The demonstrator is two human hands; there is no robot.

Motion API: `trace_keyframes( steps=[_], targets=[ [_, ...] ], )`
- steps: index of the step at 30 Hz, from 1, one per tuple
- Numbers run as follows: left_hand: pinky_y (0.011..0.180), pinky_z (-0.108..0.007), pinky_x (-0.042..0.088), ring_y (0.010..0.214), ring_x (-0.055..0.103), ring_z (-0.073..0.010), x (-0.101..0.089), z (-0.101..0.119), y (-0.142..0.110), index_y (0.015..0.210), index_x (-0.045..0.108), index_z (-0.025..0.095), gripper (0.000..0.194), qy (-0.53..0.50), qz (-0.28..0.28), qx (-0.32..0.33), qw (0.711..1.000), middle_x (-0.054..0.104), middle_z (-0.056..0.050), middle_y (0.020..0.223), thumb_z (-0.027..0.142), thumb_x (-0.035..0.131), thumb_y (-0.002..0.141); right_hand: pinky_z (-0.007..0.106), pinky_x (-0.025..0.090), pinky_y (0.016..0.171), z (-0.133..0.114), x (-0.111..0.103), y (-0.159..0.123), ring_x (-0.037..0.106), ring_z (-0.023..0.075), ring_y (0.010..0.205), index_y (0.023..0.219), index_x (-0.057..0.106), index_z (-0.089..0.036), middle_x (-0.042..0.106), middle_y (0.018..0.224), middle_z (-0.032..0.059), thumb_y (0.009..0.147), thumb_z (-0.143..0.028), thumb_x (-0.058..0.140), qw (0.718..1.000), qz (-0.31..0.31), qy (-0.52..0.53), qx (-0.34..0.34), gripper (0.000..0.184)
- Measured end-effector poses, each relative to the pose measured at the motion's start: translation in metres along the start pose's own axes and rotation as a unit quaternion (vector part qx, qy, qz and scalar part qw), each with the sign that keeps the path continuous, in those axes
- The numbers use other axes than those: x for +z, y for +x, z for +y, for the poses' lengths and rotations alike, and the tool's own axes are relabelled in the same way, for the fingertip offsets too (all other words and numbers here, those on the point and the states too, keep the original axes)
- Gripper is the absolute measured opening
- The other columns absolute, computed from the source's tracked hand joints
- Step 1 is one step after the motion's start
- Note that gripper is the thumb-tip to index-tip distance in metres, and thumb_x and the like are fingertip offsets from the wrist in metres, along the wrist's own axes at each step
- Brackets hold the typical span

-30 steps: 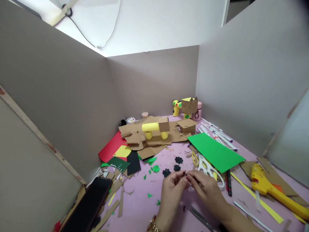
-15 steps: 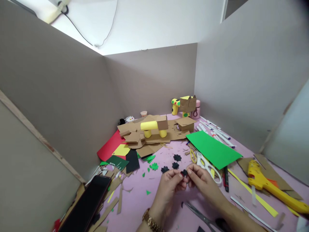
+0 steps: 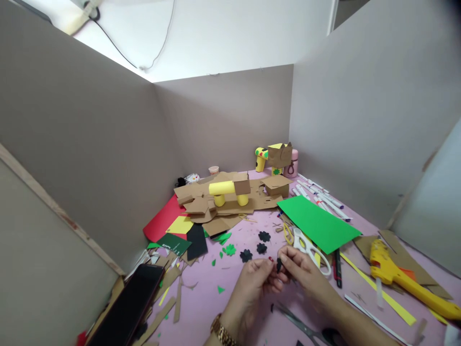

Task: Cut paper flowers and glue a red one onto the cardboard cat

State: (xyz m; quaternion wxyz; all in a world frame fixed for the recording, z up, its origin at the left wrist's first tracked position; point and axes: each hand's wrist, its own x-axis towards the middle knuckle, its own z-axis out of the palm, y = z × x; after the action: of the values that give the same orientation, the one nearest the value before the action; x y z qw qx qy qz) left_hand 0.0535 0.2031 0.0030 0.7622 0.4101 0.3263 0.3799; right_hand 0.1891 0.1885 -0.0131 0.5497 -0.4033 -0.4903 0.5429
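Note:
A small black paper flower (image 3: 279,264) is pinched in the fingertips of my right hand (image 3: 300,271) and turned almost edge-on. My left hand (image 3: 257,278), with a gold watch at the wrist, meets it from the other side, fingers curled and closed against the flower. Just beyond my hands lie three more black paper flowers (image 3: 264,236) and a green paper flower (image 3: 230,249). Below my right hand, dark-handled scissors (image 3: 300,323) rest on the table, partly covered by the forearm.
A yellow glue gun (image 3: 392,269), white scissors (image 3: 306,247) and a green sheet (image 3: 317,223) lie to the right. Farther back stands a yellow tube figure (image 3: 221,188) on cardboard. A phone (image 3: 129,302) and paper scraps lie left. Grey partitions (image 3: 230,115) enclose the table.
The black flower has turned from facing up to nearly edge-on and shifted slightly right. My left thumb has drawn back a little from it.

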Motion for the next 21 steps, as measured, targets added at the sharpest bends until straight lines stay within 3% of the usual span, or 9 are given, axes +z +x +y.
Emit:
trace_keyframes(
  steps=[11, 21],
  targets=[
    [0.051, -0.015, 0.043, 0.052, 0.057, -0.0069, -0.0006, 0.0011, -0.0018, 0.069, 0.069, 0.009, 0.025, -0.05, -0.01, -0.034, 0.998, 0.069, -0.006, 0.067, 0.032, 0.078, 0.065, 0.024, 0.039, 0.053, -0.0081, -0.005, -0.0009, 0.049, 0.012, 0.052, 0.072, 0.052, -0.02, 0.052, 0.054, -0.0059, 0.086, -0.047, 0.053, 0.996, -0.014, -0.077, -0.037, 0.03],
    [0.049, -0.015, 0.041, 0.048, 0.054, -0.0055, -0.001, 0.0017, 0.0002, 0.069, 0.071, 0.008, 0.024, -0.007, 0.0, -0.017, 1.0, 0.069, -0.007, 0.064, 0.029, 0.08, 0.063, 0.023, 0.036, 0.05, -0.008, -0.003, -0.0019, 0.047, 0.0102, 0.049, 0.072, 0.051, -0.019, 0.051, 0.054, -0.0062, 0.086, -0.047, 0.052, 0.998, -0.027, -0.045, -0.03, 0.031]
  ],
)
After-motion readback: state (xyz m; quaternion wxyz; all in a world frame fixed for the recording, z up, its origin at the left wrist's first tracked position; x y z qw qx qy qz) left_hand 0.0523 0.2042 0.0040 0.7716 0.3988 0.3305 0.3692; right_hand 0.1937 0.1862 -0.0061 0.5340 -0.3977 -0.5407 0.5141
